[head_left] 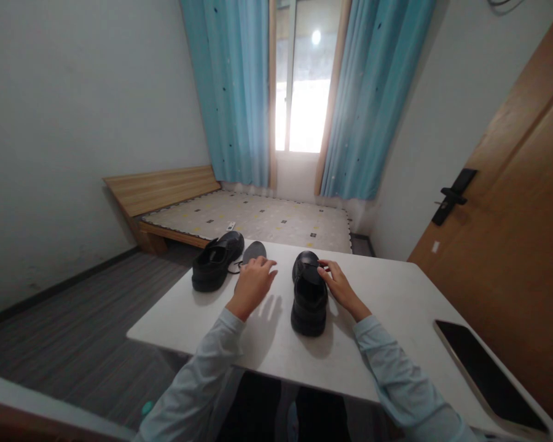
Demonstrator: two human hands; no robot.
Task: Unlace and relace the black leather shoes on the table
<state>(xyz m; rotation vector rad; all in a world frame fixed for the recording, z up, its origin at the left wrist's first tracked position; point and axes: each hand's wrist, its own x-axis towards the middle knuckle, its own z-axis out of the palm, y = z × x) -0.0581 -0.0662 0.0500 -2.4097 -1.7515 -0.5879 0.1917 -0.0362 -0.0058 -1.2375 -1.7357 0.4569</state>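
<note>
The person sits at a white table (pixel 387 294) with two black shoes set out on it. The right hand (pixel 338 283) rests on the nearer shoe (pixel 309 301), which stands upright near the middle of the table with its heel toward the person; the fingertips are closed lightly on the upper edge of its opening, at the tongue or collar, though the exact part pinched cannot be told. The left hand (pixel 253 283) hovers over the table between the two shoes, fingers loosely spread and curled downward, holding nothing; its fingertips are just beside a dark insole (pixel 253 250) that lies flat on the table. The second shoe (pixel 216 260) stands at the far left corner of the table, its lace trailing toward the insole. The step in hand appears to be preparation of the nearer shoe, with the opening being steadied or widened by the right hand. The next move would likely require the left hand to close on the insole, lift it clear of the lace, and align it with the opening while the right hand keeps the shoe from sliding. A dark phone (pixel 486 368) lies at the right table edge, well apart.
</note>
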